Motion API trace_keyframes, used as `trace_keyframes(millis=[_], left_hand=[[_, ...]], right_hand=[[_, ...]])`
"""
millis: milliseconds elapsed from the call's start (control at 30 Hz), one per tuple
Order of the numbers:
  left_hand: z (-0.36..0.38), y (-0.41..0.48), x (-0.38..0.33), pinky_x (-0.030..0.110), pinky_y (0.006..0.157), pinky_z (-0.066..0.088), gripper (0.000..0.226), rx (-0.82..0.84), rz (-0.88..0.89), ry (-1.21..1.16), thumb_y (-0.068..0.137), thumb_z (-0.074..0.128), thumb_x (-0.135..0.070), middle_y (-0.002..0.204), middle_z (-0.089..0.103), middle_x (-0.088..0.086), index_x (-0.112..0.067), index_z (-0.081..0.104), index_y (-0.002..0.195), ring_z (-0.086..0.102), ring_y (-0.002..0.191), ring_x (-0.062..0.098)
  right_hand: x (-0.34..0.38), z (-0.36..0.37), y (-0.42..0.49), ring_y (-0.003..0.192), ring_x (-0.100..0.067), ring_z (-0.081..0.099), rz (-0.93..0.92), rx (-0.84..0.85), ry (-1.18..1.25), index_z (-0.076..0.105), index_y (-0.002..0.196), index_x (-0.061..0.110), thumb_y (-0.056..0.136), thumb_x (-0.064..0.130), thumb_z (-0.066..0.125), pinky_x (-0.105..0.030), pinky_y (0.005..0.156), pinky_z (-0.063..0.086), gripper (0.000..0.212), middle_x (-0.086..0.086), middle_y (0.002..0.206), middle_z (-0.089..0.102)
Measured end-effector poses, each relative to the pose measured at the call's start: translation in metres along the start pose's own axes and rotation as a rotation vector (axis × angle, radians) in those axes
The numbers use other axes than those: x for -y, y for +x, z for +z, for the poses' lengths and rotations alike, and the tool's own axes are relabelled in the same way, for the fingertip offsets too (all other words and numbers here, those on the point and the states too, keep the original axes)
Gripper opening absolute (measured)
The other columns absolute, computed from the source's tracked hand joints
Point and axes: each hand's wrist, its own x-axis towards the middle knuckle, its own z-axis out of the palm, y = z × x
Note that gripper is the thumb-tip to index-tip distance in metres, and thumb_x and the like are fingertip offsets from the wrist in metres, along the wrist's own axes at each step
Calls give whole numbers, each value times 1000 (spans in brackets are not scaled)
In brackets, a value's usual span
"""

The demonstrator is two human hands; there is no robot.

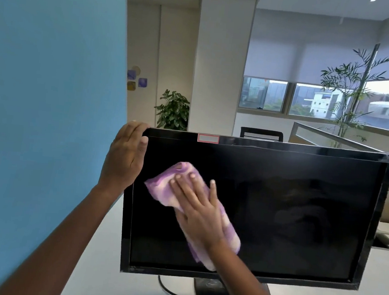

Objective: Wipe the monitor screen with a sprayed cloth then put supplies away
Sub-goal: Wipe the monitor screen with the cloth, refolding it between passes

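Note:
A black monitor (288,214) with a dark screen stands on a white desk (99,256), facing me. My right hand (197,208) presses a purple and white cloth (161,187) flat against the left part of the screen, fingers straight and spread. My left hand (125,155) holds the monitor's upper left corner, fingers curled over the top edge and thumb on the front bezel. No spray bottle is in view.
A blue partition wall (53,88) rises close on the left. The monitor's stand (211,292) and a cable (171,293) sit on the desk below. Behind are a black chair (261,134), potted plants (174,110), a cubicle divider (331,135) and windows.

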Motion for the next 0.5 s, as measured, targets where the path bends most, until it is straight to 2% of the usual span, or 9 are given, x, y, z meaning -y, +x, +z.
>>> trace_keyframes(millis=[67, 167, 233, 300, 400, 500], left_hand=[[0, -1, 0, 27, 107, 25, 68, 0, -22, -28, 88, 10, -43, 130, 50, 18, -1, 48, 125, 40, 128, 29], [2, -2, 0, 26, 108, 23, 60, -10, -28, -66, 92, 13, -38, 131, 50, 18, -2, 48, 126, 40, 128, 28], [3, -1, -1, 26, 108, 22, 52, -23, -47, -90, 93, 18, -29, 131, 50, 18, -1, 48, 126, 39, 129, 29], [5, -1, -1, 25, 108, 22, 52, -32, -67, -113, 93, 19, -29, 131, 50, 18, -1, 49, 125, 39, 129, 29], [3, -1, 1, 23, 107, 23, 67, -23, -72, -156, 90, 11, -45, 130, 50, 16, -2, 49, 125, 40, 127, 26], [-1, -1, 3, 26, 110, 28, 86, -13, -46, -207, 84, 4, -66, 128, 51, 13, -5, 50, 124, 40, 124, 20]], right_hand=[[-38, -5, -14, 144, -16, 12, 109, -27, -34, 26, 144, 25, 88, 40, 40, -51, 114, 8, 60, 10, 151, 29], [-92, -12, -28, 146, -11, -4, 322, -65, -28, 24, 144, 22, 88, 39, 36, -49, 115, 1, 60, 5, 151, 29], [-117, -17, -32, 145, -9, -4, 510, -111, 22, 26, 143, 18, 88, 38, 36, -48, 116, -1, 60, -1, 150, 31], [-126, -21, -30, 145, -17, 3, 704, -163, 103, 24, 145, 15, 89, 38, 34, -53, 115, 3, 60, -7, 152, 29], [-105, -23, -10, 145, -29, 3, 872, -194, 242, 13, 148, 17, 91, 40, 30, -59, 116, 9, 63, -9, 156, 18], [-61, -24, 18, 144, -35, 3, 859, -161, 280, 14, 147, 13, 91, 42, 29, -59, 115, 8, 65, -14, 156, 15]])
